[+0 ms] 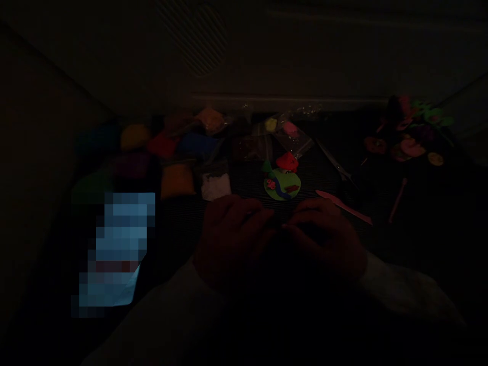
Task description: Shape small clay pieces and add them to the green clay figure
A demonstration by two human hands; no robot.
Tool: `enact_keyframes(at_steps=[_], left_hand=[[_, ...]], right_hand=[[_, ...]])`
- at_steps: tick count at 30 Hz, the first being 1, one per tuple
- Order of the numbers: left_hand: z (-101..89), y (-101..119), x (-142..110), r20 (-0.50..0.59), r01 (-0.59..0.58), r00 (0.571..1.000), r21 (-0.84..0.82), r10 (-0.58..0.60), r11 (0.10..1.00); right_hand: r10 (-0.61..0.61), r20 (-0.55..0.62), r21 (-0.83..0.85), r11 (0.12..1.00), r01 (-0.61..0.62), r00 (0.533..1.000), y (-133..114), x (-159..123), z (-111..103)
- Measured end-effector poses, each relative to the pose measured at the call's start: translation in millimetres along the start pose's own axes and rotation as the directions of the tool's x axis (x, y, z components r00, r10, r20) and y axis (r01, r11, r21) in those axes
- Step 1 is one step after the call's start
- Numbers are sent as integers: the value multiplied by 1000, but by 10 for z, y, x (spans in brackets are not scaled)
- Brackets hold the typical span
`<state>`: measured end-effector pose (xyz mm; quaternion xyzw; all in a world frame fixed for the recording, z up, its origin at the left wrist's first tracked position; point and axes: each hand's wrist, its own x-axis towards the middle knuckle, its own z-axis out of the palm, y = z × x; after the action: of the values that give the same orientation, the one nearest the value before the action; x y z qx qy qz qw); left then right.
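Observation:
The scene is very dark. My left hand [232, 236] and my right hand [328, 236] meet fingertip to fingertip low in the middle, fingers curled together as in a pinch. What lies between them is too dark to make out. Just beyond the fingers sits a small clay model [282, 178]: a green disc with a red mushroom-like cap, a blue strip and red bits. A pink modelling tool [343, 206] lies right of it, next to my right hand.
Several packets of coloured clay [171, 147] lie at the back left, with a white packet [215, 185] nearer. More clay figures [412, 132] stand far right. A lit, blurred screen [120, 244] glows at the left. Another pink stick [398, 198] lies right.

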<state>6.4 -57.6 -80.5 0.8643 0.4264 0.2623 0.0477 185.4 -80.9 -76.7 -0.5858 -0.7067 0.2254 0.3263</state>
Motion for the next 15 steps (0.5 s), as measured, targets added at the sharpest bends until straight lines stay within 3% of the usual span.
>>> enact_keyframes(at_steps=[8, 15], left_hand=[[127, -42, 61, 102, 142, 984, 58, -147, 988], [158, -21, 154, 117, 135, 984, 4, -135, 991]], right_hand=[[21, -198, -187, 981, -59, 980, 15, 177, 47], [39, -192, -250, 964, -87, 981, 50, 275, 84]])
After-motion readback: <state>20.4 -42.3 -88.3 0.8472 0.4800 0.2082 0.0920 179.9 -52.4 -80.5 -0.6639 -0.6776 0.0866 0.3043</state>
